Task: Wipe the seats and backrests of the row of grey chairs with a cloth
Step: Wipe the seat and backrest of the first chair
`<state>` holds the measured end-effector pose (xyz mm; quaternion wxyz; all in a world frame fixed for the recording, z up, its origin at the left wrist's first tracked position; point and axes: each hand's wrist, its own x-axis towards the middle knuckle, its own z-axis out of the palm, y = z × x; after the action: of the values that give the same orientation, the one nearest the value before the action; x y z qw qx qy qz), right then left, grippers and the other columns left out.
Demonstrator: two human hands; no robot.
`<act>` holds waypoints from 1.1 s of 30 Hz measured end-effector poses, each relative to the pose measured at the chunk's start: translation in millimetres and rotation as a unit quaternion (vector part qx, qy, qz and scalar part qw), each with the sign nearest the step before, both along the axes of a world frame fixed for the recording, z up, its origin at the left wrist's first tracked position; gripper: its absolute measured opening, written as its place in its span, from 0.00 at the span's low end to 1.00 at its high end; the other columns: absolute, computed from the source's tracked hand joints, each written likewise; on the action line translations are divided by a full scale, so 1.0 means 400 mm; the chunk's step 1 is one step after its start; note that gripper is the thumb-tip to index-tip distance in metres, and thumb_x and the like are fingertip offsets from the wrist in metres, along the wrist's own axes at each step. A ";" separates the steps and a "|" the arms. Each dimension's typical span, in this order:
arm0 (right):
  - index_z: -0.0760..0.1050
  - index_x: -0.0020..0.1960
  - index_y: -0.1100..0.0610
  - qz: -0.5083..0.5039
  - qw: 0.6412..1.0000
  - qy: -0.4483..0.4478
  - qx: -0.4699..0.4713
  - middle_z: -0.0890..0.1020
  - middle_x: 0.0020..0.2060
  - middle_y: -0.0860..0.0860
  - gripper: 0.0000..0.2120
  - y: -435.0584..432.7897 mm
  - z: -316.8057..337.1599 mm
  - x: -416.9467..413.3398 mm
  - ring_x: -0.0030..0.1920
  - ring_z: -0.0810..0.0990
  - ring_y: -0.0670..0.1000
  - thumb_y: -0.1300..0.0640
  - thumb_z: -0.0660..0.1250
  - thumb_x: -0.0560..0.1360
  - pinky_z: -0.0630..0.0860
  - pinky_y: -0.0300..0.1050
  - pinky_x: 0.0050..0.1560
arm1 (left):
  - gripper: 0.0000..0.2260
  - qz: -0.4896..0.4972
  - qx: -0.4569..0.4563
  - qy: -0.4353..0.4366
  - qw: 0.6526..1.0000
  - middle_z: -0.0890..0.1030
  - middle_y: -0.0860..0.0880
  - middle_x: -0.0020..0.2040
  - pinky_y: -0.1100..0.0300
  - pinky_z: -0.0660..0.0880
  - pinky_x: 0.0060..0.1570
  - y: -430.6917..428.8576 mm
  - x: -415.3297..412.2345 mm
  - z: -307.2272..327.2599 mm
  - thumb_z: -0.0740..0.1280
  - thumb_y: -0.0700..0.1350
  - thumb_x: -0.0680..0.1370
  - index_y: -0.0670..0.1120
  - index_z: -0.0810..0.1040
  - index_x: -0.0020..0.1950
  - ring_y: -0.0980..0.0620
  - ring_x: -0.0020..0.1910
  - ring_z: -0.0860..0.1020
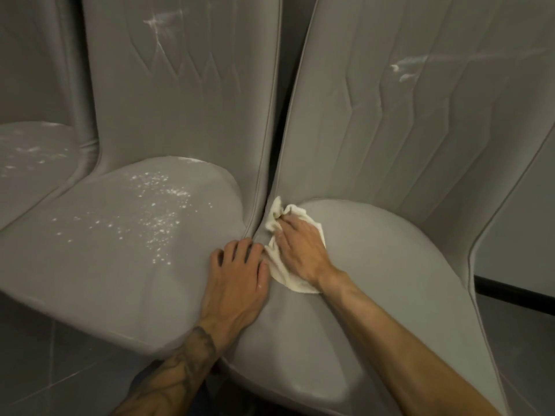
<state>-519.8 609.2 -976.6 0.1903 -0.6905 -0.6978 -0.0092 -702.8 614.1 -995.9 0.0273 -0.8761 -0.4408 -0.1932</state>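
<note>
Three grey upholstered chairs stand side by side. My right hand (pixel 300 250) presses a cream cloth (pixel 283 274) flat on the left rear edge of the right chair's seat (pixel 375 265), beside the gap between the chairs. My left hand (pixel 237 274) rests with spread fingers on the right edge of the middle chair's seat (pixel 105 250), holding nothing. White powdery specks (pixel 156 205) cover that middle seat. White streaks mark the middle backrest (pixel 186 85) and the right backrest (pixel 420 100). The right seat looks free of specks.
A third chair seat (pixel 33 157) at the far left also carries white specks. Grey tiled floor (pixel 45 355) lies below the seats. A grey wall with a dark skirting strip (pixel 516 298) is at the right.
</note>
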 end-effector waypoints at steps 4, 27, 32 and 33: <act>0.80 0.65 0.56 0.081 0.976 0.198 -0.031 0.80 0.68 0.50 0.15 -0.051 0.010 0.058 0.71 0.75 0.50 0.57 0.56 0.87 0.65 0.39 0.74 | 0.15 0.000 -0.002 0.015 1.000 0.80 0.46 0.61 0.45 0.72 0.57 -0.002 -0.002 0.010 0.54 0.51 0.84 0.49 0.78 0.61 0.44 0.58 0.77; 0.60 0.81 0.64 -0.309 0.878 -0.117 0.345 0.61 0.81 0.61 0.26 0.014 0.343 0.566 0.82 0.59 0.59 0.57 0.55 0.86 0.55 0.54 0.82 | 0.23 -0.093 0.255 -0.153 0.950 0.66 0.39 0.80 0.40 0.59 0.80 0.427 0.520 0.464 0.63 0.48 0.83 0.42 0.69 0.77 0.37 0.80 0.64; 0.55 0.83 0.60 -0.340 0.858 -0.230 0.309 0.56 0.83 0.58 0.27 0.051 0.405 0.663 0.84 0.52 0.54 0.51 0.52 0.87 0.47 0.50 0.84 | 0.19 -0.122 0.302 -0.179 0.928 0.66 0.37 0.79 0.38 0.58 0.80 0.512 0.575 0.497 0.62 0.49 0.84 0.41 0.70 0.72 0.36 0.80 0.62; 0.53 0.84 0.59 -0.341 0.850 -0.245 0.319 0.55 0.83 0.57 0.28 0.062 0.438 0.681 0.84 0.51 0.52 0.49 0.51 0.87 0.48 0.50 0.84 | 0.19 -0.124 0.309 -0.185 0.925 0.67 0.37 0.79 0.38 0.58 0.80 0.519 0.579 0.497 0.62 0.49 0.84 0.40 0.70 0.71 0.35 0.80 0.62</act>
<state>-247.4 634.1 -801.6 0.2079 -0.7617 -0.4015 -0.4641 -471.2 821.9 -797.3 0.1903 -0.8206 -0.2441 -0.4805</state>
